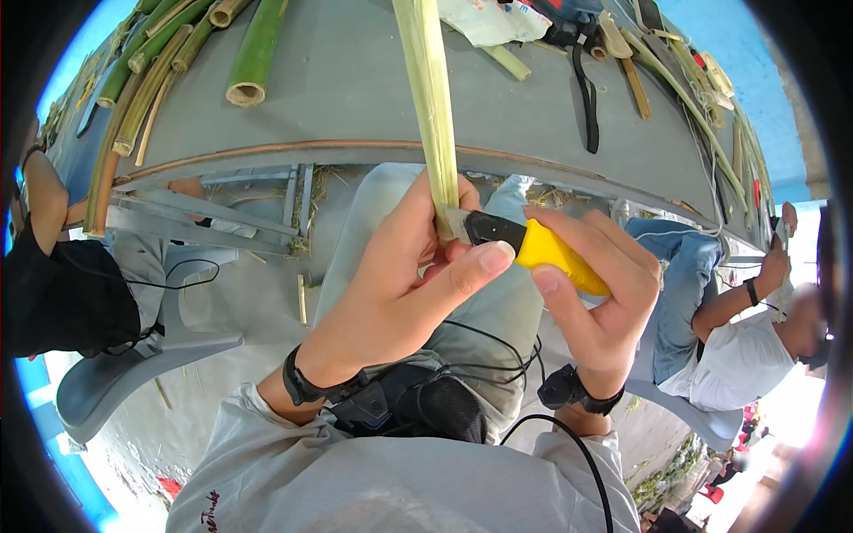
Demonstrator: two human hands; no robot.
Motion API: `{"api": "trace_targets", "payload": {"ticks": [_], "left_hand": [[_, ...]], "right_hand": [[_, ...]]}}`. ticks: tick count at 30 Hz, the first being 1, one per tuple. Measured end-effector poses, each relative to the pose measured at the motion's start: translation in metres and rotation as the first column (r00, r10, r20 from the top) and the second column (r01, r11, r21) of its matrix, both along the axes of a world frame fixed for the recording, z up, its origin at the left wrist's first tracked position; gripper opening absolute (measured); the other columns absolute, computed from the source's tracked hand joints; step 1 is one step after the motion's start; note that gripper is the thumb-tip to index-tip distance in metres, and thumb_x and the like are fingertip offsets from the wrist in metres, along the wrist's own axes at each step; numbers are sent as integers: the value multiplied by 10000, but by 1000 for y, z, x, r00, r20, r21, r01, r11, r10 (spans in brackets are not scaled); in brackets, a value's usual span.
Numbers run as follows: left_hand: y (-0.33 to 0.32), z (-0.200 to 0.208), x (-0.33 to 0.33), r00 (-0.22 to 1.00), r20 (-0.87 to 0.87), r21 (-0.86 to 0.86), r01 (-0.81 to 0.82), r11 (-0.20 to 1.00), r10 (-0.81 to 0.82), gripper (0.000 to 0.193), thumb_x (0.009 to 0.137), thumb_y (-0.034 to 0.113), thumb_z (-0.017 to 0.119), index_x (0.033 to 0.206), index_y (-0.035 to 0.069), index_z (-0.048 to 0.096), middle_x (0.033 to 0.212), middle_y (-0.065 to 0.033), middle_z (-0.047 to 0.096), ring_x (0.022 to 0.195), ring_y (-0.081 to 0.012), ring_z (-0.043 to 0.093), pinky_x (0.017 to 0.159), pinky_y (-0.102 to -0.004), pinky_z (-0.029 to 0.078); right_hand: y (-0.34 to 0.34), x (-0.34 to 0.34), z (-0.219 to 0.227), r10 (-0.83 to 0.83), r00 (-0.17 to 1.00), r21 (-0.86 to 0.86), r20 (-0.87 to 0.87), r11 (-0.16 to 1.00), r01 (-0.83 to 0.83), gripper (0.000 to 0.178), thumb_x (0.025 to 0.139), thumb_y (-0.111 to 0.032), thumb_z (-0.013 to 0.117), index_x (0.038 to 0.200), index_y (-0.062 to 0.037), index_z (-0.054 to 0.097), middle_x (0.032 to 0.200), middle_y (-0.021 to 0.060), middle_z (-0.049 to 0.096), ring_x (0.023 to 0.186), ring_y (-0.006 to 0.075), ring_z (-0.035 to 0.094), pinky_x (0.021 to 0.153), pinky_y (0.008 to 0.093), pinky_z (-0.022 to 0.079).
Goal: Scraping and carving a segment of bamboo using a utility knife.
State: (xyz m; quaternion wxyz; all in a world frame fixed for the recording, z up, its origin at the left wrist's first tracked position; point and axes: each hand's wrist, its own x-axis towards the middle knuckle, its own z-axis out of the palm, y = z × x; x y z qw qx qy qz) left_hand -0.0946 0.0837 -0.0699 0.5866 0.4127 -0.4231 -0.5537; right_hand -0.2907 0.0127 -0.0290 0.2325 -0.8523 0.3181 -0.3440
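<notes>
A long pale green bamboo strip [427,98] runs from the far edge of the view down over the table's near edge into my left hand [404,253]. My left fingers are closed around its lower end. A knife with a yellow and black handle [562,256] lies in the grip of my right hand [613,284]. Its short blade [457,226] meets the strip near its lower end. My left thumb reaches across and presses by the black front of the knife; how deep the blade sits cannot be made out.
Green bamboo tubes [258,53] lie at the table's far left. The grey table [346,115] also bears a white plastic bag [494,21], a black strap [584,98] and bamboo pieces at right. People sit on both sides, one in a white shirt [733,355]. Black cables [498,342] cross my lap.
</notes>
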Motion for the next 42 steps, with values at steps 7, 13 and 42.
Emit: {"api": "trace_targets", "payload": {"ticks": [7, 13, 42], "left_hand": [[1, -2, -3, 1000, 17, -16, -26, 1000, 26, 318, 988, 178, 687, 1165, 38, 462, 977, 0, 432, 815, -62, 394, 691, -206, 344], [-1, -6, 0, 979, 195, -85, -47, 995, 62, 378, 979, 219, 718, 1180, 30, 458, 893, -4, 425, 755, -70, 386, 653, -220, 333], [-28, 48, 64, 561, 764, -346, -63, 936, 320, 107, 1057, 82, 549, 1116, 45, 468, 763, -66, 495, 635, -135, 408, 594, -286, 330]], "right_hand": [[1, -1, -1, -15, 1000, -12, -10, 1000, 15, 365, 760, -155, 811, 1105, -41, 774, 692, 72, 538, 580, 233, 494, 542, 330, 392], [0, -4, 3, 0, 1000, 9, -18, 1000, 0, 365, 760, -142, 812, 1109, -40, 774, 689, 73, 538, 572, 216, 492, 533, 322, 389], [-13, -10, 15, -135, 991, 204, -24, 969, 137, 268, 956, -121, 669, 1196, -1, 679, 898, 103, 693, 729, 137, 569, 663, 267, 457]]}}
